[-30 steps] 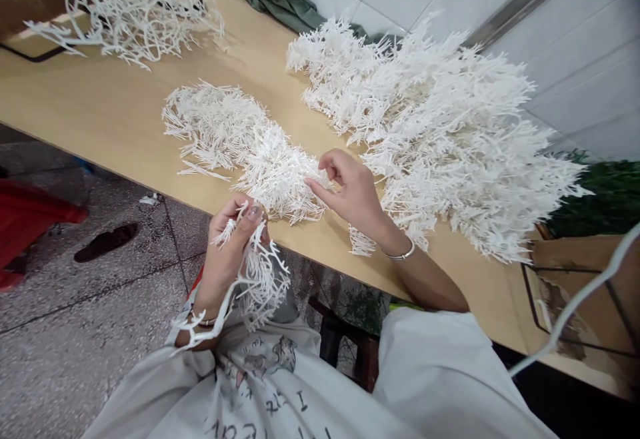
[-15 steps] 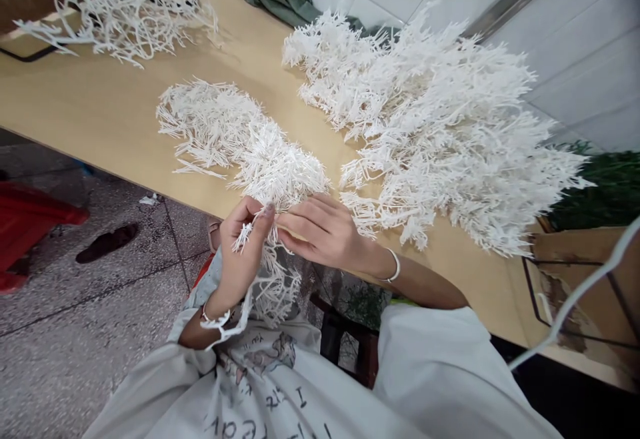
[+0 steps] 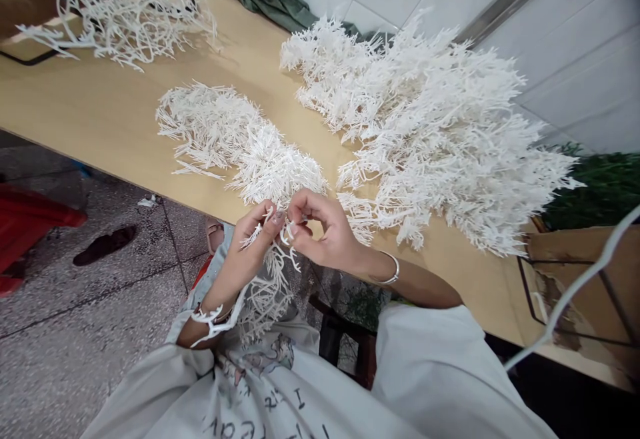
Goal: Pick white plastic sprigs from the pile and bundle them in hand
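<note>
Hanging over a shirt (image 3: 270,392) with dark lettering too warped to read, a white branched sprig (image 3: 265,286) is pinched in the left hand (image 3: 245,252), fingers closed on its top. The right hand (image 3: 320,232) meets it, fingertips (image 3: 293,226) nipped shut on a small white piece, at the table (image 3: 100,112) edge. Beyond lie a small white pile (image 3: 235,139), then a large heap (image 3: 440,126), well apart.

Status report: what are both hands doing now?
Left hand grips white branched plastic sprig. Right hand pinches its tip. Small white sprig pile beyond, nothing in the way.
</note>
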Demonstrator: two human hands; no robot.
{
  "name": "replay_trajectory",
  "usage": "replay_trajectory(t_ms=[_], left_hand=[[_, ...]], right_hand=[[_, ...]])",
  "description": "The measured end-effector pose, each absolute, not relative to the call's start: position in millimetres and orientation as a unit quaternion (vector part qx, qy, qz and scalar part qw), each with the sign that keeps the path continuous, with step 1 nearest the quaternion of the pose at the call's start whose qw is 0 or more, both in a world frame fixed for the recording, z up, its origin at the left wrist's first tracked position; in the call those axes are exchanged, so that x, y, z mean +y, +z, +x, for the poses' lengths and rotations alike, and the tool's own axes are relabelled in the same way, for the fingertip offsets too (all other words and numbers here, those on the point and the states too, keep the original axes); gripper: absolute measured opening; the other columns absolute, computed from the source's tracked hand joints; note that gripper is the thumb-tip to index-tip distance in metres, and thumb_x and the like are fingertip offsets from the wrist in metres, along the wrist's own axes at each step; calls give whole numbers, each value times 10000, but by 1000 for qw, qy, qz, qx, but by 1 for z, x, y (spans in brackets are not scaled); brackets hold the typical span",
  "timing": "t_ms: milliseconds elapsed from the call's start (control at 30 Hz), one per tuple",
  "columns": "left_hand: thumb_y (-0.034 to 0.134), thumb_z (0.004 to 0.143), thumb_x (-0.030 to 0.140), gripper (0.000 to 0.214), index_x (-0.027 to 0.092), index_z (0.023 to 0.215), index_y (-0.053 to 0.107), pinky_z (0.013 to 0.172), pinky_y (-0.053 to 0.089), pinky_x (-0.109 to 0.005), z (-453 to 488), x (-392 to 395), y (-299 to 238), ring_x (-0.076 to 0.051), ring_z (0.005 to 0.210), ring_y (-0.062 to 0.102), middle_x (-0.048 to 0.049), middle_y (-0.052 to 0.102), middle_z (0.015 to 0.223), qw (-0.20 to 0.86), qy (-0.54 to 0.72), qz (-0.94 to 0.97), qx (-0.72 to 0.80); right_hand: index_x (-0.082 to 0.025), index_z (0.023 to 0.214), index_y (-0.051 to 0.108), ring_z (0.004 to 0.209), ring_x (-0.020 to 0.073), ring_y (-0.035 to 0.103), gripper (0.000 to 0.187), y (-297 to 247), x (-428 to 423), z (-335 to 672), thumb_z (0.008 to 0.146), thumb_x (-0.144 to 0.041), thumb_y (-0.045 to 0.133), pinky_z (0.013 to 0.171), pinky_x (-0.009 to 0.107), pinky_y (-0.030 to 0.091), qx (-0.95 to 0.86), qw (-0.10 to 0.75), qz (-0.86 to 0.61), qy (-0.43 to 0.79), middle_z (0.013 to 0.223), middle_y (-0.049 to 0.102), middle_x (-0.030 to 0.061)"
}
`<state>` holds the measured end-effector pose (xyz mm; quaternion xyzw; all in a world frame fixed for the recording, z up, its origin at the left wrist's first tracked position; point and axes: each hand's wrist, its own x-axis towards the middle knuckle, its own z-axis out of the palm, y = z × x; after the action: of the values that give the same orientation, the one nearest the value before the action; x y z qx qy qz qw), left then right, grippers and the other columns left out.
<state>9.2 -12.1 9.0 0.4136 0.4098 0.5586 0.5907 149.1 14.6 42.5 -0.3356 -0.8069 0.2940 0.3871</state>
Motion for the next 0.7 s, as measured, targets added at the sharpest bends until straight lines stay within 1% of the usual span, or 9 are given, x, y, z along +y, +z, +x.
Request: replay_trajectory(t_ms=[67, 167, 233, 367, 433, 500, 533, 600, 700], left_hand=[[597, 822, 392, 273, 188, 684, 477, 545, 304, -229, 8, -13, 8, -98, 561, 365, 36, 394, 617, 564, 571, 413, 430], [578, 844, 361, 261, 189, 694, 452, 569, 312, -225, 5, -13, 7, -94, 579, 364, 40, 392, 623, 505, 589, 452, 439], [590, 841, 331, 283, 186, 667, 420, 548, 289, -221, 3, -11, 6, -86, 559, 323, 50, 356, 599, 483, 596, 477, 430], [578, 849, 319, 313, 183, 640, 390, 500, 245, -225, 3, -9, 3, -79, 517, 258, 60, 311, 562, 494, 586, 490, 416], [576, 849, 318, 315, 180, 633, 392, 504, 249, -225, 3, -8, 1, -80, 522, 271, 56, 322, 565, 487, 589, 491, 419], [584, 842, 312, 320, 176, 620, 397, 510, 255, -223, 2, -8, 1, -81, 530, 284, 52, 327, 564, 470, 591, 496, 428], [583, 842, 309, 320, 174, 616, 402, 510, 256, -222, 1, -8, 1, -82, 532, 288, 51, 330, 561, 465, 589, 501, 432], [572, 851, 308, 321, 172, 610, 409, 513, 261, -221, -1, -8, 2, -84, 534, 298, 48, 336, 554, 465, 577, 513, 433], [553, 863, 327, 296, 177, 639, 431, 538, 289, -216, -3, -8, 4, -92, 562, 327, 41, 361, 585, 490, 562, 518, 419]], right_hand=[[-188, 722, 404, 510, 52, 370, 114, 44, 15, 150, 707, -101, 476, 467, 186, 341, -786, 384, -341, 344, 636, 392, -58], [-185, 759, 421, 509, 47, 366, 100, 41, 16, 151, 748, -153, 515, 468, 182, 339, -801, 375, -305, 353, 653, 407, -56], [-186, 796, 431, 514, 46, 370, 164, 38, 16, 152, 767, -241, 583, 473, 184, 339, -824, 373, -292, 310, 670, 416, -54], [-188, 877, 426, 525, 49, 376, 329, 35, 17, 152, 745, -354, 677, 486, 187, 329, -841, 368, -332, 217, 675, 415, -60], [-178, 884, 442, 525, 48, 375, 307, 37, 17, 152, 772, -363, 660, 492, 187, 319, -849, 329, -350, 220, 668, 418, -59], [-167, 795, 457, 520, 44, 364, 221, 40, 16, 151, 821, -323, 612, 498, 188, 299, -858, 296, -347, 236, 638, 406, -58], [-164, 736, 447, 514, 42, 352, 212, 41, 15, 151, 847, -289, 578, 499, 189, 287, -860, 291, -340, 245, 614, 389, -58], [-160, 655, 408, 501, 40, 330, 259, 42, 15, 151, 882, -232, 510, 499, 192, 268, -858, 296, -324, 266, 579, 349, -59], [-160, 623, 382, 489, 43, 318, 294, 41, 15, 151, 907, -209, 441, 498, 196, 260, -850, 292, -316, 304, 556, 333, -55]])
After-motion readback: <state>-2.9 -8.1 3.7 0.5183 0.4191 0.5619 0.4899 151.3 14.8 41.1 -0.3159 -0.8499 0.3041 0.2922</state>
